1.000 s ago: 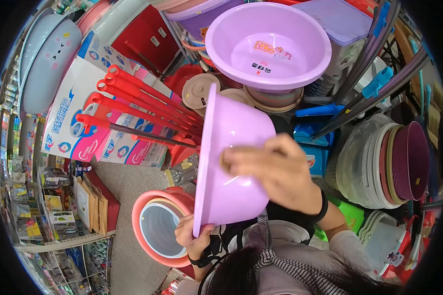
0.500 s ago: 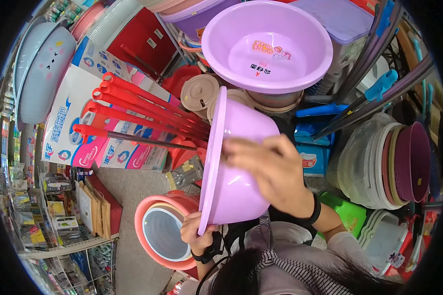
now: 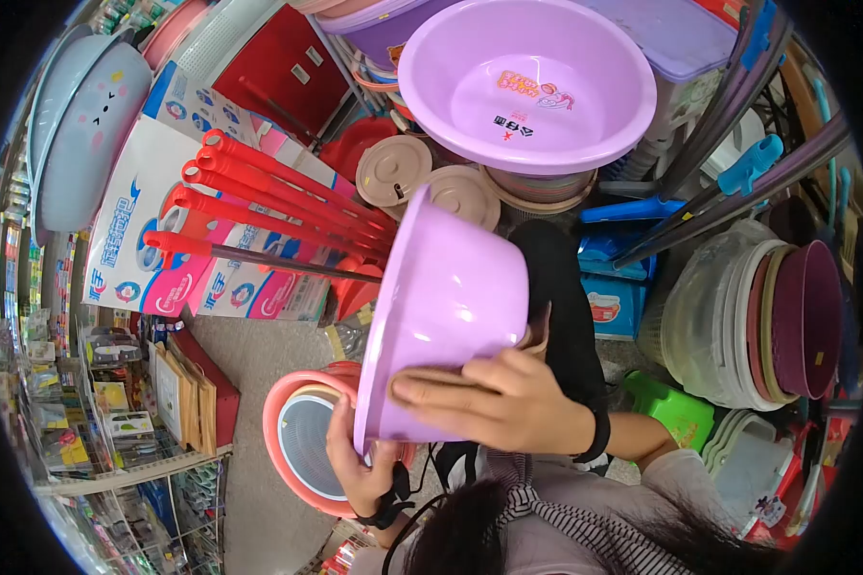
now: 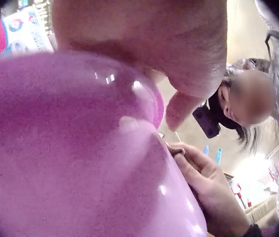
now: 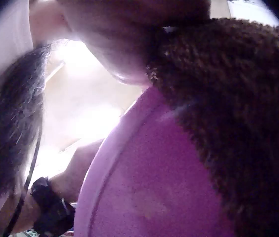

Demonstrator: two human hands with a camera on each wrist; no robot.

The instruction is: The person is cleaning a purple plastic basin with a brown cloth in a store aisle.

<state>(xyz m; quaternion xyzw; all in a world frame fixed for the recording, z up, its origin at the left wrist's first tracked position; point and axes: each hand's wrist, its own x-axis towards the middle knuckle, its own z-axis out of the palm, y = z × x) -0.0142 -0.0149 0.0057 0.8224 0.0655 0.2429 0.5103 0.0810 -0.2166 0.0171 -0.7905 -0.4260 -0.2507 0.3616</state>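
A glossy purple basin (image 3: pixel 451 297) stands tilted on its side, its outer wall toward the right hand. At its lower rim the left hand (image 3: pixel 362 465) grips the edge between thumb and fingers. The right hand (image 3: pixel 508 402) holds a brown cloth (image 3: pixel 431 376) flat against the lower outer wall, with more cloth showing behind the knuckles. In the left wrist view the cloth (image 4: pixel 177 150) is pinched by the right hand (image 4: pixel 216 190) beside the basin (image 4: pixel 70 148). Fuzzy brown cloth (image 5: pixel 238 108) covers much of the right wrist view, over the basin (image 5: pixel 154 182).
Another purple basin (image 3: pixel 585 125) rests on a stack at the top. Red-handled poles (image 3: pixel 268 216) lean by printed cartons (image 3: pixel 129 230) on the left. Pink and white tubs (image 3: pixel 288 460) stand on the floor; stacked buckets (image 3: pixel 710 316) and blue dustpans (image 3: pixel 614 254) are on the right.
The right hand and cloth have moved down the basin's outer wall, nearer its lower rim. The basin has shifted slightly left and down, and the left hand's thumb and fingers are more extended.
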